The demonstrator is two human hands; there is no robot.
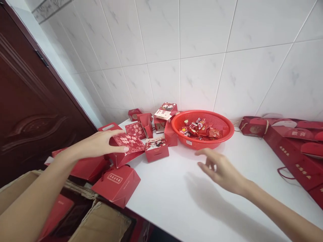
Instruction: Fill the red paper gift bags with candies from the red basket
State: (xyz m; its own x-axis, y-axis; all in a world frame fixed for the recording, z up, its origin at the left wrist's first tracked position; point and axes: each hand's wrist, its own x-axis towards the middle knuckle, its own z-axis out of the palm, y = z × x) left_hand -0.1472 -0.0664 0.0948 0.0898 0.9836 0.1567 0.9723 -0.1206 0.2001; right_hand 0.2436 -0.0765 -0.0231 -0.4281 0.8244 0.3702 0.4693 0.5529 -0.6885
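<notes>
My left hand (104,144) is over a red gift box with white lettering (132,148). Its thumb lies across the patterned face and its fingers are stretched and apart; whether it grips the box I cannot make out. My right hand (220,168) hovers above the white table, just in front of a red plastic basket (186,144). Its fingers are loosely bent and apart, with nothing in them. Inside the basket are several red-wrapped sweets (202,128). A smaller box with a cartoon top (156,149) stands to the right of the lettered box.
Another red box (118,185) sits at the table's near left edge, above an open cardboard carton (101,222). More small boxes (165,111) cluster by the tiled wall (161,80). Rows of red handled boxes (290,144) line the right side. A dark wooden door (37,101) stands left.
</notes>
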